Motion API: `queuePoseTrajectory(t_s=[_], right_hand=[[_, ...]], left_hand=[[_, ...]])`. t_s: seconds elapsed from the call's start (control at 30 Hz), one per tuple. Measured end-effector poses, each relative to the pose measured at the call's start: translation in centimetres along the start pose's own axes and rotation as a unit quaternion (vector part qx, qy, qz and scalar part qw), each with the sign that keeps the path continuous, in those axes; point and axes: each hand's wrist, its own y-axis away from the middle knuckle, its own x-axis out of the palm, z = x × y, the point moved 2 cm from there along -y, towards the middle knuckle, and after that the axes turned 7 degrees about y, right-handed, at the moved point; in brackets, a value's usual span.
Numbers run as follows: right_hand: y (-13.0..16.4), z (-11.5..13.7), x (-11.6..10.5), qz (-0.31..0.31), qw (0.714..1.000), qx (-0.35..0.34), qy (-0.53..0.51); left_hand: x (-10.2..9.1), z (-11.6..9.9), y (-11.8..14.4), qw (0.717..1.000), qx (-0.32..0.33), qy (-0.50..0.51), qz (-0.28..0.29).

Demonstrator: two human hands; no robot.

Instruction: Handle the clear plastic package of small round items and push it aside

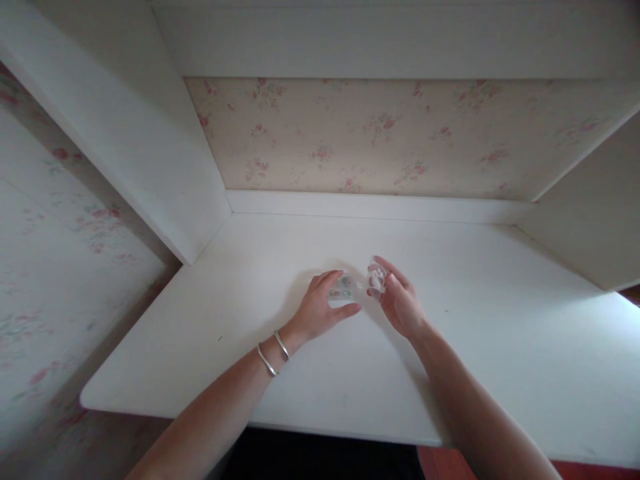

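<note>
Left wrist: two thin bangles point(274, 353) sit on it
Left hand point(320, 308): curled around a small clear box point(343, 289) resting on the table point(200, 347), thumb and fingers touching its sides
Right hand point(397, 300): pinching a small clear lid point(376, 277), lifted just right of the box
Table: white, bare around the hands
Behind: floral wallpaper point(360, 133) at the back of a white alcove

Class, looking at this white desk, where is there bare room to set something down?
The desk is bare right of the right hand, left of the left hand, and behind both up to the back ledge. Only the middle is crowded, where the hands hold small clear items.
</note>
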Motion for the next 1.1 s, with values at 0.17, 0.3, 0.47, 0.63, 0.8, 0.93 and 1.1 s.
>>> queuePoseTrajectory(t_s=[0.17, 0.3, 0.47, 0.63, 0.8, 0.93, 1.1], right_hand=[[0.7, -0.2, 1.6, 0.047, 0.997, 0.007, -0.053], [0.9, -0.7, 2.0, 0.079, 0.996, 0.010, -0.038], [1.0, -0.7, 1.9, 0.104, 0.994, -0.003, 0.017], [0.9, -0.5, 1.0, 0.104, 0.990, -0.024, 0.089], [0.5, -0.5, 0.0, 0.087, 0.977, -0.061, 0.183], [0.1, -0.7, -0.1, 0.094, 0.958, -0.091, 0.255], [-0.2, -1.3, -0.4, 0.082, 0.926, -0.126, 0.348]], left_hand=[[0.3, -0.1, 0.0, 1.000, 0.011, 0.001, 0.030], [0.4, -0.4, 0.1, 0.999, 0.023, 0.018, 0.023], [0.3, -0.3, 0.2, 0.999, -0.007, 0.036, 0.010], [-0.7, 0.1, 0.0, 1.000, -0.001, 0.021, -0.006], [-2.0, 0.9, -0.4, 0.998, 0.039, -0.031, -0.025], [-2.5, 1.8, -0.8, 0.998, 0.042, -0.039, -0.009], [-2.5, 2.8, -1.2, 0.999, 0.035, -0.035, -0.002]])
